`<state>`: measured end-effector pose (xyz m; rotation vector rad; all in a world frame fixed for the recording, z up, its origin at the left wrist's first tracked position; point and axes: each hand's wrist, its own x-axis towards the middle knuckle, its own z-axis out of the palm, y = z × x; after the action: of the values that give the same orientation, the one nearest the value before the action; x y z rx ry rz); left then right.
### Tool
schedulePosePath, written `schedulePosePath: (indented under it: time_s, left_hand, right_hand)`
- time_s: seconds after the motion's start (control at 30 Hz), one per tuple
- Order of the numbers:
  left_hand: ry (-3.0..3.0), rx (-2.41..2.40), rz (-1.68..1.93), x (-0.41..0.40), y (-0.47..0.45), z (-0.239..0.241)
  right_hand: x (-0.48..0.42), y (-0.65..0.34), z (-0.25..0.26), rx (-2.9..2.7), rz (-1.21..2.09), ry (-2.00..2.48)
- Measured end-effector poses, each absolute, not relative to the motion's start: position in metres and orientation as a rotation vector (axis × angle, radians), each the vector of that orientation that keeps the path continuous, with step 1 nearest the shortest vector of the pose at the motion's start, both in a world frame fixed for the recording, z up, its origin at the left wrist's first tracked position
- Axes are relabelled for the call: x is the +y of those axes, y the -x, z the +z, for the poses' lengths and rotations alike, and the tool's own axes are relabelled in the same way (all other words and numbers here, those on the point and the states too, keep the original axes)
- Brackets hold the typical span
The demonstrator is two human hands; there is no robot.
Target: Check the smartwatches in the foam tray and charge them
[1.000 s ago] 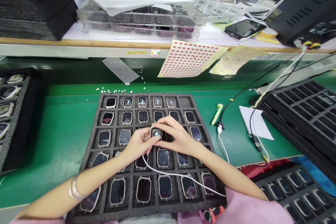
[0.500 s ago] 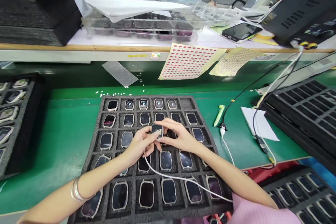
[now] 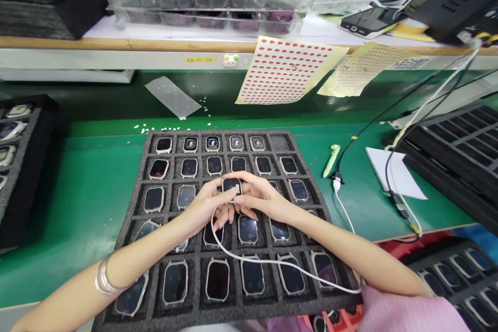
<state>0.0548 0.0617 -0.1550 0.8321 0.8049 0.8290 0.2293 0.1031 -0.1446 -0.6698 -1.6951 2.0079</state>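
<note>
Both hands close round one smartwatch held above the middle of a grey foam tray. My left hand grips its left side, thumb at the lower edge of the screen. My right hand holds the right side, with fingers along the top and thumb at the lower corner. A white cable runs from beneath my left hand across the tray to the right; its end at the watch is hidden. Watches such as this dark one lie in the tray's compartments. Several in the back row have lit screens.
Another foam tray of watches stands at the left, and stacked black trays at the right. A green pen, a white paper and cables lie right of the tray. Sticker sheets hang from the shelf edge.
My right thumb and fingers have closed in on the watch, which has turned slightly. The whole view has shifted, with the head tilted further down.
</note>
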Motion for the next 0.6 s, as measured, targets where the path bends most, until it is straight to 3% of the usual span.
schedulePosePath:
  time_s: [0.4, 0.6]
  left_hand:
    - [-1.137, 0.907, 0.923, 0.052, -0.054, -0.152]
    - [-1.11, 0.972, 0.9, 0.054, -0.057, -0.155]
  right_hand:
    - [0.104, -0.24, -0.145, -1.975, 1.745, 0.503]
    - [0.112, -0.243, -0.136, -2.248, 1.273, 0.621]
